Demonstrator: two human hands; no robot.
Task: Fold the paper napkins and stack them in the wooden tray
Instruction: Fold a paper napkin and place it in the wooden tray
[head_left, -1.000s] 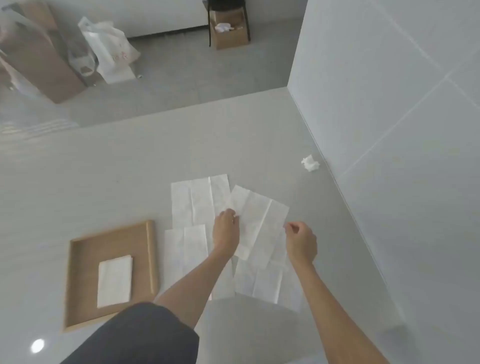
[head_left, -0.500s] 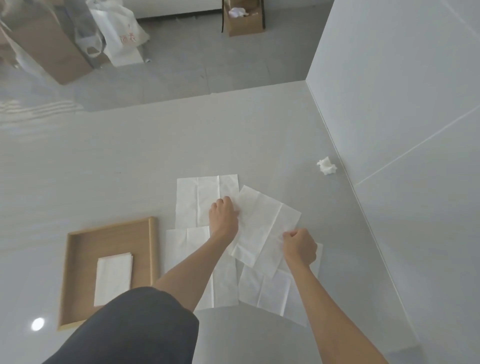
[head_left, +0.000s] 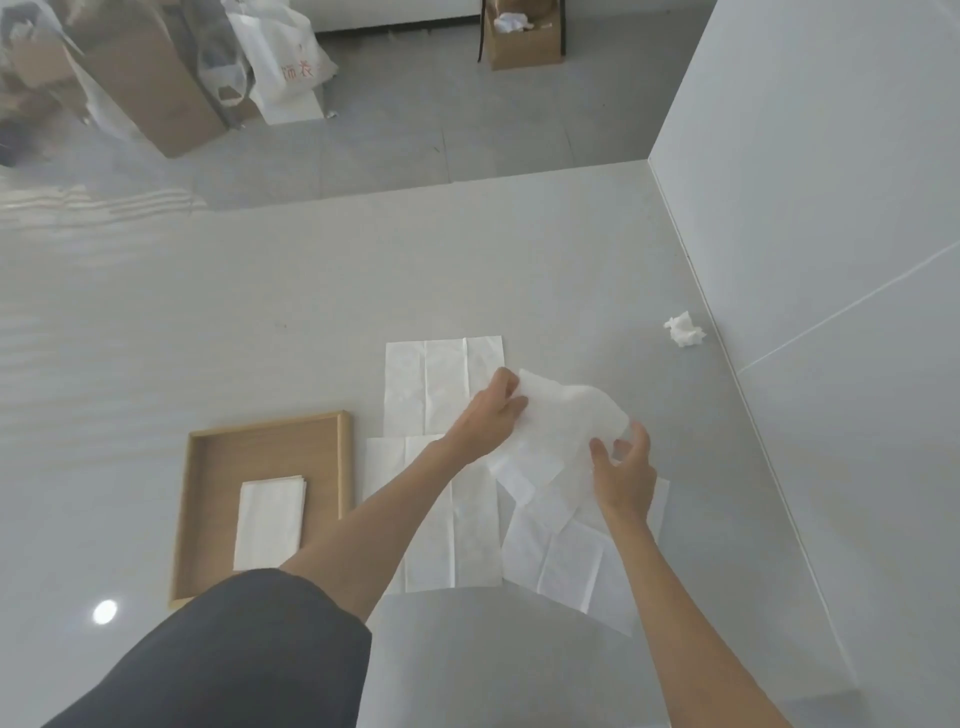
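— Two hands work one paper napkin (head_left: 558, 431) above the grey counter (head_left: 260, 322); which of them has it?

— The left hand (head_left: 491, 415) pinches the napkin's far left corner between thumb and fingers (head_left: 511, 387). The right hand (head_left: 626, 470) hovers at the sheet's near right edge, its fingers spread and curled; whether they touch the paper cannot be told.

— How does the sheet lie?

— Raised and rumpled, its long axis running from the left hand's pinch down toward the person, slanting rightward over the flat napkins beneath. Three more unfolded sheets lie on the counter: one beyond the hands (head_left: 431, 384), one under the left forearm (head_left: 457, 530), one nearest the right arm (head_left: 566, 566).

— And the destination?

— The wooden tray (head_left: 345, 462) sits to the left, just beside the spread sheets, with a folded napkin stack (head_left: 269, 522) inside. The left hand is the nearer to it, so a finished fold would likely travel that way.

— Anything else?

— A crumpled wad (head_left: 685, 330) rests by the wall (head_left: 831, 182), well apart.
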